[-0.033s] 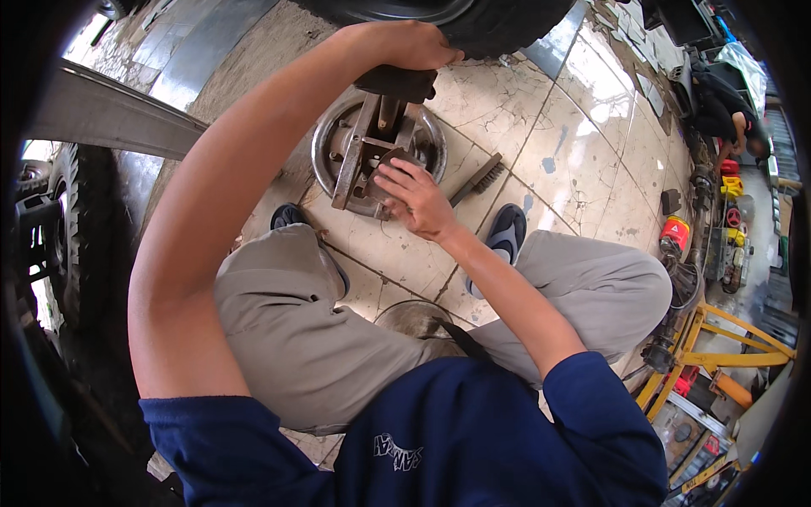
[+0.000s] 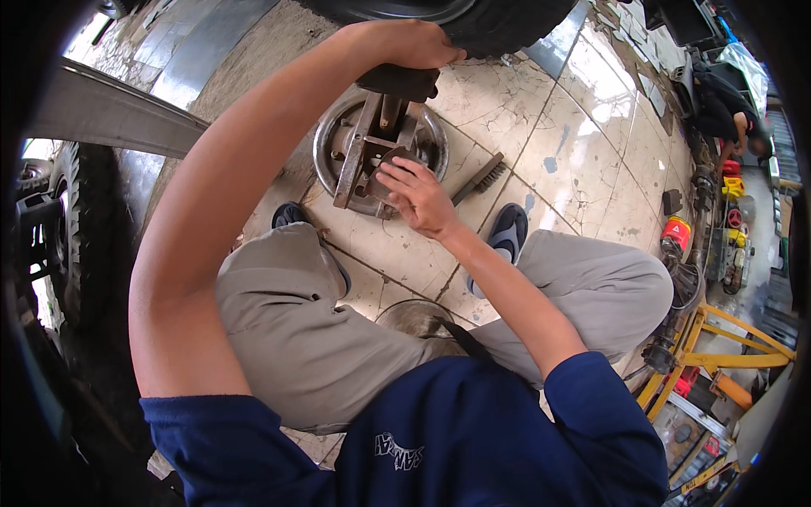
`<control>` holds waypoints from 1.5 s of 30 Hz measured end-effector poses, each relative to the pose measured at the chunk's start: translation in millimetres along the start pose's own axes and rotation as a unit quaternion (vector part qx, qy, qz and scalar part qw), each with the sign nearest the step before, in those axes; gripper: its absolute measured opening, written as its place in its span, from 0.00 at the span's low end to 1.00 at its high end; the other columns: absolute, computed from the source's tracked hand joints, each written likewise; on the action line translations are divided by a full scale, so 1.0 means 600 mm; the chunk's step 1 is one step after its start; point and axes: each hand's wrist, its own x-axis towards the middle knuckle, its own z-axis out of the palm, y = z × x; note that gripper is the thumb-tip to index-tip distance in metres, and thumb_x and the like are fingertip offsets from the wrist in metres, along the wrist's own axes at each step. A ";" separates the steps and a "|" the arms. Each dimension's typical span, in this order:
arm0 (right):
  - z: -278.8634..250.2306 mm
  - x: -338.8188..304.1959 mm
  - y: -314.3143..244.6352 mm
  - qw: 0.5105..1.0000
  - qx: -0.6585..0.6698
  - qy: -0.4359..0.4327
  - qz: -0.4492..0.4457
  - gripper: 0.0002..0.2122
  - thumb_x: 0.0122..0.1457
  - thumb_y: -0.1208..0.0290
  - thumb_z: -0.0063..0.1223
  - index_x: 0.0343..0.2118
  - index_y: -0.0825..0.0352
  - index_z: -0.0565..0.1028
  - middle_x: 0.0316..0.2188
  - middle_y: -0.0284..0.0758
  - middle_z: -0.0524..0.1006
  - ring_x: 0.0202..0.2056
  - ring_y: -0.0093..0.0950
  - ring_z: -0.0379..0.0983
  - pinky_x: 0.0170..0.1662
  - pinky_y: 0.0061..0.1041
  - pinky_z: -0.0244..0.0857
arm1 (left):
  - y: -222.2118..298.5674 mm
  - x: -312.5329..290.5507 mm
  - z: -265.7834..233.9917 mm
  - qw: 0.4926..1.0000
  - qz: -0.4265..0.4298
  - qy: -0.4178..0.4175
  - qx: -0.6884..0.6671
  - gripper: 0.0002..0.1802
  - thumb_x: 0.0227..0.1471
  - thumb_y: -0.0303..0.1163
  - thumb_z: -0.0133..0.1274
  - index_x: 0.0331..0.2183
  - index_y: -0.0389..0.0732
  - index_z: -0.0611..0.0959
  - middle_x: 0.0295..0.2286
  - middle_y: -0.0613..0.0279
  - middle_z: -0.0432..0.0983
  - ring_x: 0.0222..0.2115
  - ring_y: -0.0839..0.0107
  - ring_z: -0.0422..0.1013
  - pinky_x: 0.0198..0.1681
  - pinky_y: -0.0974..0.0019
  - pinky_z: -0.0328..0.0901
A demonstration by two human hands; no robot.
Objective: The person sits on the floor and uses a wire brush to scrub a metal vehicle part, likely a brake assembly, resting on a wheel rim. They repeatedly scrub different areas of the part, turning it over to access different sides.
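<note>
A rusty metal frame (image 2: pixel 361 160) stands on a shiny metal ring (image 2: pixel 441 144) between my feet. My right hand (image 2: pixel 420 196) lies against a brown, rounded piece (image 2: pixel 395 157) at the frame's near right side, its fingers stretched out and slightly apart. Farther off, my left hand (image 2: pixel 414 44) is bent over beside a large black tire (image 2: pixel 524 29), its fingers curled and mostly hidden. Just below that hand sits a dark block (image 2: pixel 401 83) above the frame. A wire brush (image 2: pixel 481 177) rests on the tiles right of my right hand.
A round metal thing (image 2: pixel 410 314) is on the floor between my legs. At right are a red and yellow can (image 2: pixel 676 232), a yellow metal stand (image 2: pixel 735 359) and another person (image 2: pixel 731 110) bending down. Knobby tires (image 2: pixel 76 228) and a grey beam (image 2: pixel 118 110) are at left.
Almost nothing differs. My right hand has shifted very slightly at the brown piece; my left hand keeps its place.
</note>
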 end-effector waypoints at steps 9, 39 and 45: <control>0.001 0.019 0.000 0.998 -0.053 0.043 -0.002 0.18 0.57 0.64 0.60 0.50 0.60 0.77 0.53 0.33 0.72 0.55 0.34 0.65 0.57 0.35 0.62 | 0.005 -0.004 -0.009 1.000 -0.003 0.011 0.010 0.30 0.61 0.57 0.43 0.45 0.41 0.83 0.35 0.53 0.83 0.42 0.57 0.77 0.49 0.58 0.67; -0.024 0.018 0.014 0.993 -0.121 -0.008 -0.011 0.23 0.54 0.52 0.62 0.53 0.49 0.76 0.46 0.28 0.70 0.46 0.29 0.66 0.49 0.31 0.61 | 0.002 -0.006 -0.012 0.999 0.027 0.002 0.024 0.31 0.62 0.58 0.41 0.47 0.43 0.83 0.36 0.53 0.82 0.43 0.56 0.77 0.51 0.57 0.66; -0.075 0.027 0.047 0.953 -0.221 -0.129 -0.162 0.25 0.56 0.52 0.57 0.58 0.48 0.72 0.48 0.31 0.69 0.47 0.28 0.65 0.51 0.30 0.60 | 0.004 0.004 -0.008 0.999 -0.037 -0.029 0.028 0.27 0.64 0.54 0.39 0.50 0.46 0.81 0.44 0.55 0.79 0.48 0.54 0.74 0.54 0.55 0.65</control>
